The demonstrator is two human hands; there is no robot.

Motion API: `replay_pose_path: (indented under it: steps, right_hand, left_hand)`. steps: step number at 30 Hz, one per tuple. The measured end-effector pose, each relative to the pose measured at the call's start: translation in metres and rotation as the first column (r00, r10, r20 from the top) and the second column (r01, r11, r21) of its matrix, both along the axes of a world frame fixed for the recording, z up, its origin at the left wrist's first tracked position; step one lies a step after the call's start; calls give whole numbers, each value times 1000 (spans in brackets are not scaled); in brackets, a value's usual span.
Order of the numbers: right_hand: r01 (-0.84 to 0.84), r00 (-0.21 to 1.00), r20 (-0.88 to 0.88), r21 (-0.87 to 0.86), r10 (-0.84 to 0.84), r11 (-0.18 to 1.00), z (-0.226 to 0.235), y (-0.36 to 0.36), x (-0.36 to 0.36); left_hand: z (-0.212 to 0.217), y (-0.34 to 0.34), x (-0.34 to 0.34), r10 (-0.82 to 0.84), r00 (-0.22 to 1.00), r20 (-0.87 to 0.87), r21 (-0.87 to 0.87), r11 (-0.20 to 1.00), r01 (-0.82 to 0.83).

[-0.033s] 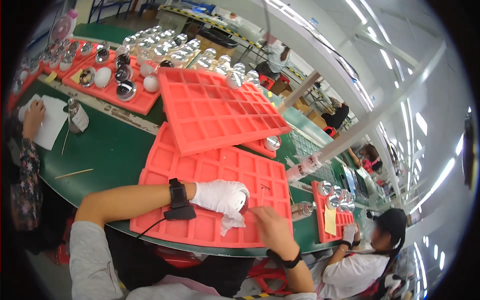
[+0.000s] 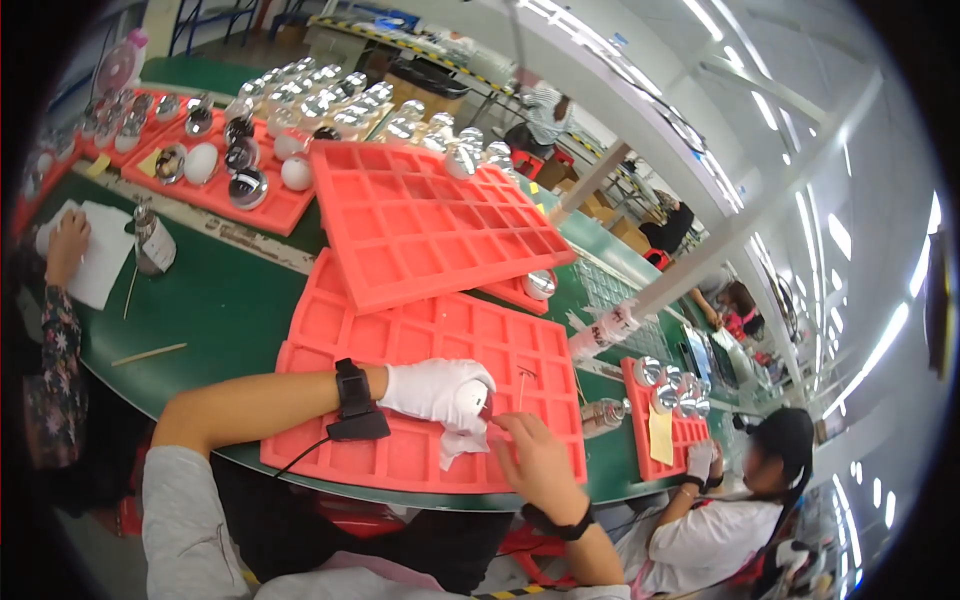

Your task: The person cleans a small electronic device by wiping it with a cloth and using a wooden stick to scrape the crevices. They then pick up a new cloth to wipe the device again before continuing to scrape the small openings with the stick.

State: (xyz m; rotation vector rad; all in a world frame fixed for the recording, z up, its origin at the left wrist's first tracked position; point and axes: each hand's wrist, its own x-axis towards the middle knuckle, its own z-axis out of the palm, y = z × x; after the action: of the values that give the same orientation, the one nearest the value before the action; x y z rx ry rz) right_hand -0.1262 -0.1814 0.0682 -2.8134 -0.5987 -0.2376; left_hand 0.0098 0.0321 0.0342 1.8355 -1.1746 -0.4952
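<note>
My left hand (image 2: 430,390), in a white glove, is closed round a white ball (image 2: 470,399) with small dark marks and a dark red side. A crumpled white cloth (image 2: 463,444) hangs below the ball. My bare right hand (image 2: 540,462) has its fingers pinched close to the ball's right side. A thin pale stick (image 2: 521,390) rises from behind those fingers and seems to be held in them; its working end is hidden. Both hands are above a red compartment tray (image 2: 350,440) on the green table.
Another red tray (image 2: 430,230) lies tilted behind my hands. Silvery and white balls fill a tray (image 2: 285,215) at the back left. A glass bottle (image 2: 154,245) and a wooden stick (image 2: 149,354) are on the left, near another person's hand (image 2: 69,245). A person (image 2: 715,510) sits at right beside a bottle (image 2: 604,416).
The ball has turned slightly in my left hand, and fewer of its dark marks show. My right hand has shifted a little to the left.
</note>
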Motion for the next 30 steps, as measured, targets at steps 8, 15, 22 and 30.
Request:
replay_pose_path:
  steps: [8,15,22,30]
  right_hand:
    - [122,988,-153,811,6,573,-40,75,-41]
    - [57,952,-88,992,294,115,-29,138,-66]
    - [-16,971,-49,963,234,269,-52,90,-83]
    - [6,976,-99,901,193,434,-72,78,-103]
  left_hand:
    - [38,0,-14,216,955,-205,-549,782,-295]
    - [116,-28,-95,451,880,152,-709,670,-221]
    - [87,-47,-133,545,809,222,-744,630,-221]
    - [66,-61,-130,600,775,-198,-757,409,-510]
